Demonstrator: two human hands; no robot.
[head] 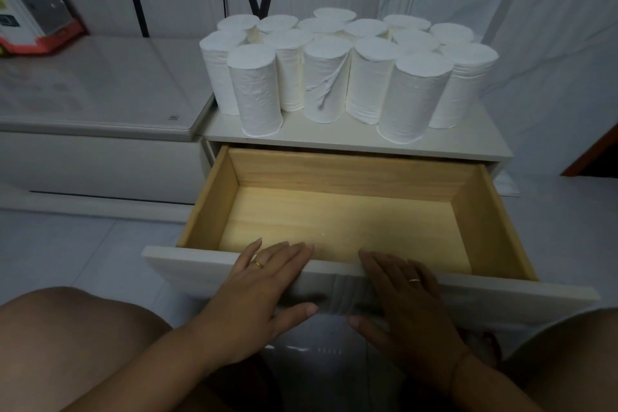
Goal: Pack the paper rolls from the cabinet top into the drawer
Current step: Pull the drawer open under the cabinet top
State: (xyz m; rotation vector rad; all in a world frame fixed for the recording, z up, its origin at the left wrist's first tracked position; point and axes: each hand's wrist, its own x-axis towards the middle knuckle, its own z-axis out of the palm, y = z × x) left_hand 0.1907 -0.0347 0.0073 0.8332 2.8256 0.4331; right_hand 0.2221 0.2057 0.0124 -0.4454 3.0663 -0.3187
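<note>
Several white paper rolls (337,70) stand upright in a tight cluster on the white cabinet top (334,139). Below them the wooden drawer (334,174) is pulled far out, with nothing lying on its pale wood floor. My left hand (257,291) and my right hand (401,298) both rest on the drawer's white front panel (187,264), fingers over its top edge and thumbs on its face. Each hand wears a ring. The hands are side by side near the panel's middle, well below and in front of the rolls.
A low white unit with a glass top (100,90) adjoins the cabinet on the left, carrying a red and white appliance (33,13) at the far left. White curtains hang behind. My bare knees (67,338) frame the bottom corners over a tiled floor.
</note>
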